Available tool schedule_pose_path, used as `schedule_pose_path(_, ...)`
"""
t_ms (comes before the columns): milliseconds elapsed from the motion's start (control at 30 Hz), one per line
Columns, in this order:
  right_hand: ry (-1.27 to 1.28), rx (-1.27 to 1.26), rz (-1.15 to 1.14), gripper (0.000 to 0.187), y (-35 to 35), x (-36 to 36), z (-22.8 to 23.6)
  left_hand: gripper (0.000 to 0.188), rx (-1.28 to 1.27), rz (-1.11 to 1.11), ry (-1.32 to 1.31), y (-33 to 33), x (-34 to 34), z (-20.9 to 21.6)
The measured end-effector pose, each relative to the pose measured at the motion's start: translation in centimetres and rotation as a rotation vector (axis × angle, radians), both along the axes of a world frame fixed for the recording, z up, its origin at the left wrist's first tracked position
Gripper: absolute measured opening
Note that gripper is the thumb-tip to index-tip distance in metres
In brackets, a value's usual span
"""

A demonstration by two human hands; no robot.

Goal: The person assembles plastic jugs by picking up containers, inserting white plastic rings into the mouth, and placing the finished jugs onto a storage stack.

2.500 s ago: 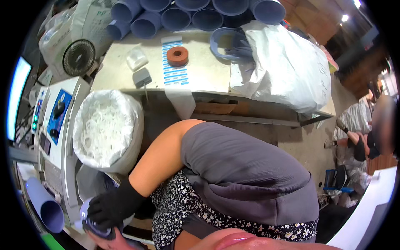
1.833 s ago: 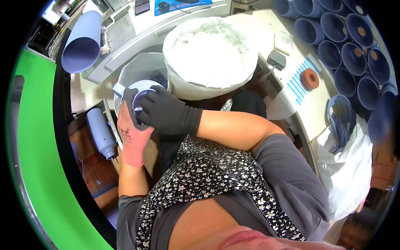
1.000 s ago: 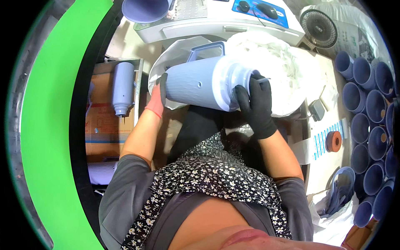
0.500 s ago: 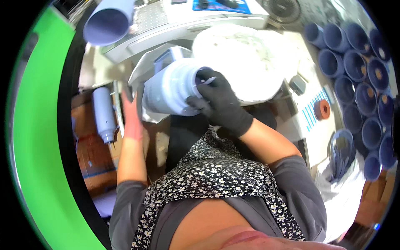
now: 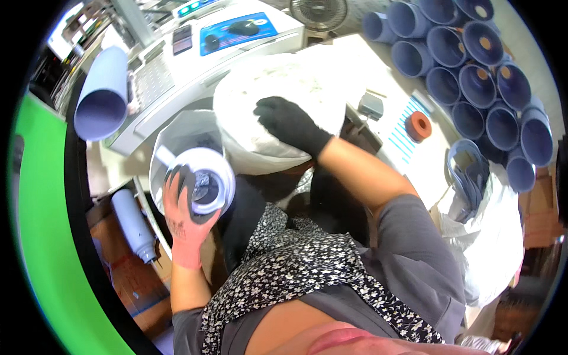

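My left hand [image 5: 188, 198], in a pink glove with dark fingertips, grips a light blue jug [image 5: 222, 170] by its upper side. The jug stands nearly upright, its round mouth facing up, with something clear and shiny showing inside. Its handle [image 5: 164, 156] points away from me. Behind it is a translucent bag [image 5: 189, 127]. My right hand [image 5: 290, 125], in a black glove, lies over a big white bag [image 5: 266, 158] full of pale pieces, too bright to tell apart. The right fingers are curled together; what they hold, if anything, is hidden.
A large blue tube [image 5: 102, 89] lies at the far left. Another blue bottle [image 5: 133, 228] rests on cardboard beside my left arm. Stacked blue cylinders [image 5: 444, 83] fill the right side. A brown tape roll [image 5: 418, 126] sits on the side table, and a fan [image 5: 319, 15] stands behind.
My right hand has left the jug's mouth and moved over the white bag. The jug has turned from tilted to nearly upright, and my left hand now grips it near the top.
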State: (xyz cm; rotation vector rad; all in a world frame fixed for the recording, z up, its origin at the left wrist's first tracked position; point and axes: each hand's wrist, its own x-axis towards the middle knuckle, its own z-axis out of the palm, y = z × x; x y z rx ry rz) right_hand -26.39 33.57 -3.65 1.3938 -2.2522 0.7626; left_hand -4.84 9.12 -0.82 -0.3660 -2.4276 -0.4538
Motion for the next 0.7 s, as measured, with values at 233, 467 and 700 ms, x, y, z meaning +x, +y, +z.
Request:
schedule_pose_path(233, 0.046, 0.408, -0.59, 0.016, 7.4, -9.4, -9.6, 0.075, 0.032, 0.074, -0.021, 0.2, 1.0, -1.3)
schedule_pose_path(467, -0.347, -0.131, -0.288, 0.009, 5.9, -3.8, -4.0, 0.069, 0.05, 0.075, -0.004, 0.9, 1.4, -0.7)
schedule_pose_path(700, -1.677, -0.815, 0.255, 0.022, -1.4, 9.1, 4.8, 0.068, -0.023, -0.031, -0.028, 5.0, 1.1, 3.5)
